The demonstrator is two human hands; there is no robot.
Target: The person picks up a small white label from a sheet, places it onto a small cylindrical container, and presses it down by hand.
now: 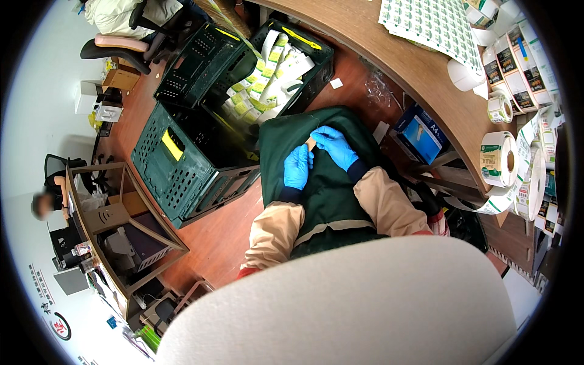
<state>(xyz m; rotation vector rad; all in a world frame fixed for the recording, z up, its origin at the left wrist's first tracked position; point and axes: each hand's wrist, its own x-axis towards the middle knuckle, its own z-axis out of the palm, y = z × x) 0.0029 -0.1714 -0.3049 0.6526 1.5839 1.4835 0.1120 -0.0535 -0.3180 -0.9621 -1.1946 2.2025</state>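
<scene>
Both my hands wear blue gloves and meet above the dark green apron (331, 201) over my lap. A small, flat tan piece (311, 144) sits between them, too small to name more closely. My right hand (336, 148) pinches its upper end with thumb and fingertips. Closed around the lower end is my left hand (297, 168), its fingers curled and partly hiding the piece. Just ahead of my knees, a dark green crate (321, 67) holds a loose heap of white strips with yellow-green labels (274, 79).
Another green crate (176, 176) with a yellow handle stands left of my legs. A wooden desk (420, 73) curves along the right, carrying label sheets (429, 27) and label rolls (497, 159). Beneath it is a blue box (421, 135). A person (58, 188) is at the far left.
</scene>
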